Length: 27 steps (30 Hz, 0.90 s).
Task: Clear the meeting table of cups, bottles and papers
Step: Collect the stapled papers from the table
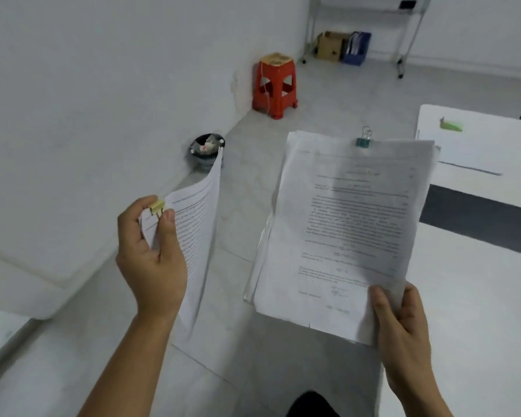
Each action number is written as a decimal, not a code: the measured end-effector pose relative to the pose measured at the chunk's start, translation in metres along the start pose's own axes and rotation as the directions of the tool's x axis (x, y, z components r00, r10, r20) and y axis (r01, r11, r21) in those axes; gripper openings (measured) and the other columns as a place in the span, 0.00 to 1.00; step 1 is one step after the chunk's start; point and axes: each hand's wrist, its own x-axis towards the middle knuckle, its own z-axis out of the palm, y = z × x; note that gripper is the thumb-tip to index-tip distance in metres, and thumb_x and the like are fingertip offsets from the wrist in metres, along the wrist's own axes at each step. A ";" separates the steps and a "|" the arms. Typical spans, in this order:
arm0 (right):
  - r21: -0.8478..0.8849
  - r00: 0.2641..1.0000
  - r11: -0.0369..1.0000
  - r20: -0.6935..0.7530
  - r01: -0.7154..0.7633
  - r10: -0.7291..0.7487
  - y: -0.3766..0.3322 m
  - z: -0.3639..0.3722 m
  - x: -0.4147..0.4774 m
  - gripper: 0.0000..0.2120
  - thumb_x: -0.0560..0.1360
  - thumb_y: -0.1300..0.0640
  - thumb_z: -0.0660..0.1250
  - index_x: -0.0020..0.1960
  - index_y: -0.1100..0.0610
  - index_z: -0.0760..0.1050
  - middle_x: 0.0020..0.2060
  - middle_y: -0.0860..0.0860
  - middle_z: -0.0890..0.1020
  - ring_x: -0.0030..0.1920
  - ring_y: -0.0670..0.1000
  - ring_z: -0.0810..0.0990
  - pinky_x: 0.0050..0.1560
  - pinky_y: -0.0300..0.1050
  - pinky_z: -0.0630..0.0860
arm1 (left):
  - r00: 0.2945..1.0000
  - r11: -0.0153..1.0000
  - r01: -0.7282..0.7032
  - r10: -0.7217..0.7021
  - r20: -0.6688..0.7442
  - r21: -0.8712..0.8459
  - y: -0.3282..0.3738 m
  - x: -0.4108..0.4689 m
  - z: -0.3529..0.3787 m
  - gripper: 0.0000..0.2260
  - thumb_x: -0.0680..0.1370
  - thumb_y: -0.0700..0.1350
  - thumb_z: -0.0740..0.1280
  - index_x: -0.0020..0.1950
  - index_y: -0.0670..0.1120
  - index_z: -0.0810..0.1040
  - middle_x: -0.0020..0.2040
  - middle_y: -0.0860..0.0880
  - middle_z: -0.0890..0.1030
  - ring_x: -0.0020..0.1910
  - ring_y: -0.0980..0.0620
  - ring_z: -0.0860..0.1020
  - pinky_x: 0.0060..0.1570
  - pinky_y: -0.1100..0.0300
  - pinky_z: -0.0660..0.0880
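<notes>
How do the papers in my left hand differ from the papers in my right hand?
The left-hand papers carry a yellow clip, the right-hand papers a teal clip. The left-hand papers curl nearly edge-on; the right-hand papers face the camera flat. Both are printed white sheets.

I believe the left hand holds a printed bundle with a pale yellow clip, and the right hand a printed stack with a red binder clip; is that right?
Not quite: in the head view, the metal binder clip on the printed paper stack in the right hand is teal-green, not red. The left hand does hold a printed paper bundle with a pale yellow clip.
</notes>
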 end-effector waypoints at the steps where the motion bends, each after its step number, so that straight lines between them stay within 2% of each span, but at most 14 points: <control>1: 0.008 0.998 1.000 -0.055 -0.013 0.013 -0.002 0.003 0.012 0.03 0.80 0.50 0.65 0.53 0.43 0.74 0.46 0.42 0.84 0.50 0.49 0.83 0.52 0.54 0.80 | 0.999 1.000 0.003 -0.002 0.035 -0.018 -0.008 0.017 0.024 0.09 0.81 0.40 0.66 0.60 0.46 0.73 0.54 0.60 0.78 0.54 0.61 0.77 0.55 0.67 0.75; 2: 0.018 0.994 0.999 -0.107 -0.027 0.029 -0.003 0.006 0.023 0.03 0.80 0.49 0.65 0.53 0.43 0.73 0.46 0.41 0.83 0.50 0.49 0.83 0.51 0.55 0.80 | 0.997 0.999 0.001 0.002 0.071 -0.036 -0.014 0.033 0.049 0.09 0.81 0.40 0.66 0.61 0.43 0.74 0.54 0.53 0.78 0.54 0.57 0.78 0.56 0.67 0.75; 4: 0.053 0.977 0.997 -0.203 -0.049 0.059 -0.003 0.011 0.047 0.02 0.81 0.50 0.65 0.52 0.43 0.73 0.46 0.40 0.83 0.48 0.47 0.83 0.50 0.52 0.80 | 0.988 0.997 -0.011 0.022 0.152 -0.070 -0.024 0.059 0.103 0.10 0.81 0.40 0.66 0.62 0.40 0.74 0.55 0.46 0.77 0.55 0.48 0.78 0.56 0.66 0.76; 7: 0.085 0.949 0.995 -0.304 -0.059 0.082 0.002 0.018 0.103 0.02 0.81 0.51 0.64 0.52 0.44 0.73 0.45 0.39 0.83 0.46 0.43 0.82 0.47 0.47 0.77 | 0.965 0.992 -0.024 0.055 0.256 -0.123 -0.039 0.088 0.192 0.10 0.81 0.40 0.65 0.62 0.39 0.74 0.56 0.40 0.78 0.56 0.46 0.78 0.55 0.71 0.74; 9: 0.115 0.934 0.991 -0.341 -0.070 0.106 -0.001 0.026 0.152 0.03 0.81 0.52 0.63 0.53 0.45 0.73 0.45 0.41 0.83 0.45 0.41 0.82 0.45 0.42 0.78 | 0.953 0.987 -0.037 0.081 0.291 -0.154 -0.046 0.108 0.252 0.11 0.82 0.41 0.65 0.62 0.39 0.74 0.57 0.38 0.79 0.56 0.46 0.78 0.55 0.69 0.75; 12: 0.162 0.936 0.984 -0.327 -0.077 0.127 -0.021 0.039 0.228 0.04 0.82 0.56 0.62 0.54 0.47 0.72 0.45 0.41 0.84 0.45 0.40 0.84 0.42 0.37 0.81 | 0.937 0.986 -0.035 0.090 0.338 -0.165 -0.050 0.139 0.325 0.10 0.82 0.43 0.65 0.62 0.42 0.75 0.57 0.45 0.79 0.55 0.52 0.79 0.55 0.66 0.76; 14: 0.151 0.940 0.987 -0.323 -0.059 0.106 -0.047 0.047 0.284 0.05 0.82 0.57 0.62 0.56 0.49 0.73 0.45 0.42 0.85 0.45 0.39 0.84 0.41 0.32 0.79 | 0.935 0.973 -0.088 0.154 0.318 -0.214 -0.047 0.165 0.368 0.09 0.82 0.42 0.65 0.60 0.51 0.73 0.56 0.48 0.78 0.54 0.61 0.78 0.54 0.69 0.75; 16: 0.146 0.946 0.988 -0.311 -0.053 0.097 -0.067 0.054 0.335 0.04 0.82 0.57 0.63 0.56 0.51 0.72 0.47 0.43 0.84 0.44 0.39 0.83 0.39 0.30 0.78 | 0.930 0.962 -0.100 0.182 0.321 -0.255 -0.051 0.190 0.408 0.12 0.82 0.41 0.65 0.59 0.57 0.70 0.53 0.50 0.78 0.53 0.66 0.77 0.53 0.69 0.75; 19: 0.146 0.946 0.988 -0.310 -0.051 0.095 -0.086 0.064 0.403 0.03 0.82 0.56 0.63 0.56 0.50 0.71 0.48 0.43 0.83 0.46 0.40 0.84 0.39 0.31 0.78 | 0.922 0.952 -0.086 0.188 0.338 -0.295 -0.060 0.219 0.468 0.14 0.82 0.40 0.65 0.60 0.58 0.69 0.53 0.66 0.77 0.54 0.65 0.77 0.56 0.67 0.75; 21: 0.148 0.933 0.987 -0.344 -0.059 0.108 -0.088 0.072 0.447 0.05 0.82 0.55 0.63 0.57 0.49 0.71 0.49 0.43 0.84 0.46 0.40 0.84 0.41 0.33 0.80 | 0.906 0.938 -0.071 0.203 0.372 -0.340 -0.070 0.234 0.514 0.14 0.82 0.39 0.65 0.60 0.57 0.69 0.54 0.71 0.76 0.54 0.66 0.76 0.56 0.68 0.74; 22: 0.148 0.922 0.987 -0.369 -0.069 0.120 -0.085 0.075 0.469 0.06 0.82 0.54 0.63 0.58 0.47 0.71 0.49 0.43 0.84 0.48 0.42 0.85 0.44 0.38 0.82 | 0.897 0.932 -0.065 0.212 0.389 -0.357 -0.075 0.241 0.540 0.14 0.81 0.39 0.65 0.60 0.57 0.69 0.54 0.72 0.76 0.54 0.68 0.76 0.56 0.70 0.73; 24: 0.159 0.883 0.983 -0.441 -0.096 0.158 -0.076 0.080 0.513 0.06 0.82 0.51 0.63 0.59 0.45 0.72 0.51 0.43 0.85 0.51 0.47 0.85 0.52 0.50 0.83 | 0.875 0.921 -0.039 0.218 0.432 -0.387 -0.086 0.251 0.596 0.13 0.81 0.38 0.65 0.60 0.54 0.72 0.53 0.70 0.77 0.53 0.69 0.76 0.54 0.73 0.72; 25: 0.171 0.855 0.979 -0.484 -0.114 0.185 -0.072 0.082 0.535 0.06 0.82 0.51 0.63 0.59 0.44 0.72 0.51 0.43 0.84 0.52 0.48 0.84 0.55 0.54 0.82 | 0.866 0.918 -0.023 0.216 0.451 -0.396 -0.092 0.256 0.625 0.10 0.80 0.37 0.65 0.60 0.49 0.74 0.54 0.66 0.77 0.53 0.69 0.76 0.53 0.74 0.72; 27: 0.214 0.785 0.965 -0.566 -0.154 0.251 -0.068 0.086 0.576 0.05 0.82 0.50 0.62 0.58 0.43 0.72 0.51 0.44 0.84 0.52 0.48 0.84 0.53 0.53 0.81 | 0.831 0.924 0.024 0.195 0.521 -0.383 -0.097 0.269 0.684 0.09 0.80 0.36 0.65 0.60 0.37 0.75 0.54 0.51 0.78 0.53 0.64 0.76 0.52 0.76 0.72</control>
